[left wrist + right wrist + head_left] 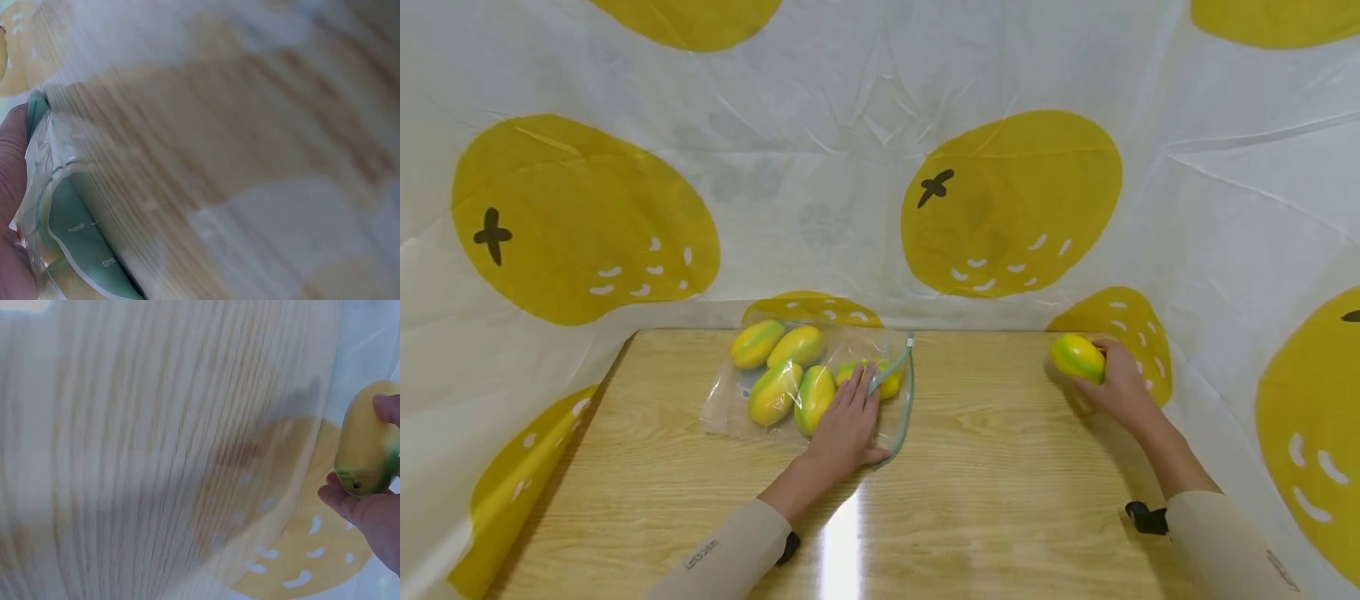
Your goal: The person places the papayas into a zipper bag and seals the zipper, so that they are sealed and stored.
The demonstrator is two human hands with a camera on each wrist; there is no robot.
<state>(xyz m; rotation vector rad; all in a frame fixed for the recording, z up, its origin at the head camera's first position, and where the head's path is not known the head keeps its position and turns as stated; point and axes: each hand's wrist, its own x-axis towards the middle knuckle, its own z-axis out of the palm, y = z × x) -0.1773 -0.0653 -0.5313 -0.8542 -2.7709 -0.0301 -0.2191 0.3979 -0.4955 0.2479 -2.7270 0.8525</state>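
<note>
A clear zip bag (718, 408) with a teal edge and a white slider lies on the left part of the table. Several yellow-green mangoes (776, 393) are inside it. My left hand (847, 425) rests flat on the bag near its teal edge, fingers straight, over one mango that is partly hidden. Seen from the left wrist, the bag carries a green printed patch (81, 231). Far to the right, my right hand (1120, 383) grips a single mango (1077, 357) near the table's back right corner. The right wrist view shows this mango's tip with a small dark hole.
The wooden table (970, 500) has its far edge against a white cloth (820, 208) printed with big yellow fruits. That cloth also hangs along both sides. Black straps (1146, 517) show at the wrists, and light reflects off the table's front.
</note>
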